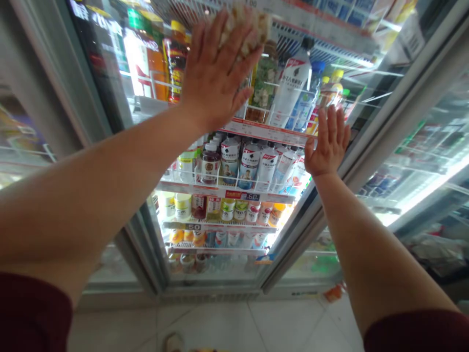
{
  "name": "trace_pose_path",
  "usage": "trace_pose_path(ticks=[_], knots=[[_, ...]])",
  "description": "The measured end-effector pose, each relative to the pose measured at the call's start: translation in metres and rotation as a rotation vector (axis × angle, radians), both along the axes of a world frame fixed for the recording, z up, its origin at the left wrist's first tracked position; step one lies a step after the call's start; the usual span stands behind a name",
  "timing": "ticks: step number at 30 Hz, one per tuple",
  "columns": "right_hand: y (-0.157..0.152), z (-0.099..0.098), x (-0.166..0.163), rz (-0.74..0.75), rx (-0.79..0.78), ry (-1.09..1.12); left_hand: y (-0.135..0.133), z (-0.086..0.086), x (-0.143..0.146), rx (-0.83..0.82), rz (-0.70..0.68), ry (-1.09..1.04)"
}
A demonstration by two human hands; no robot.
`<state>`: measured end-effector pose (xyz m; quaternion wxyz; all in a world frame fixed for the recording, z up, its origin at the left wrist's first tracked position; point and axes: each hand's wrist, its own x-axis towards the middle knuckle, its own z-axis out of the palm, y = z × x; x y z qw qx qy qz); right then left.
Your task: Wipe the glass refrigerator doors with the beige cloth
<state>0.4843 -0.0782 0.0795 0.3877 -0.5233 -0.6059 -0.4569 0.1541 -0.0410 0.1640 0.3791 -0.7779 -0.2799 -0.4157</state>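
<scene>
My left hand point(218, 73) is spread flat high on the glass door of a drinks fridge. Under its fingers it holds a beige patterned cloth point(262, 27) against the glass; the palm hides part of the cloth. Lower and to the right, my right hand point(327, 142) lies with fingers stretched upward and thumb apart, near the door's right frame point(293, 239). Nothing shows in that hand. It looks pressed to the glass, though its palm side is hidden.
Behind the glass, several shelves hold bottles, among them a large white-labelled bottle point(293, 80) and a dark jar-like bottle point(210, 164). More glass doors stand on both sides. Below are a tiled floor point(220, 322), a shoe tip point(174, 342) and a small orange item point(333, 293).
</scene>
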Motion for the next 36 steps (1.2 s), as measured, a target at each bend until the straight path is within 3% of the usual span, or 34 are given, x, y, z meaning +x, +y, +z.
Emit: trace_pose_path(ticks=[3, 6, 12, 18, 22, 24, 29, 31, 36], knots=[[0.0, 0.0, 0.0, 0.002, 0.008, 0.001, 0.005, -0.035, -0.01, -0.079, -0.107, 0.23], [0.001, -0.001, 0.001, 0.013, 0.024, -0.001, 0.011, -0.051, -0.034, -0.142, -0.123, 0.335], [0.003, -0.001, 0.003, 0.012, 0.026, -0.015, 0.024, -0.058, -0.083, 0.071, 0.14, -0.043], [0.002, -0.001, 0.002, 0.002, 0.04, -0.023, 0.023, -0.086, -0.086, -0.194, -0.009, 0.051], [0.003, -0.001, 0.002, 0.003, 0.044, -0.024, 0.026, -0.096, -0.104, -0.105, 0.118, -0.121], [0.004, -0.001, 0.003, 0.009, 0.044, -0.025, 0.026, -0.114, -0.108, -0.049, 0.156, -0.176], [0.005, -0.002, 0.004, 0.013, 0.05, -0.027, 0.017, -0.166, -0.104, -0.072, 0.001, 0.024], [0.005, -0.002, 0.004, 0.01, 0.046, -0.024, 0.014, -0.169, -0.106, -0.112, -0.021, 0.017], [0.005, -0.002, 0.004, 0.018, 0.049, -0.022, 0.01, -0.158, -0.107, -0.135, 0.045, -0.304]])
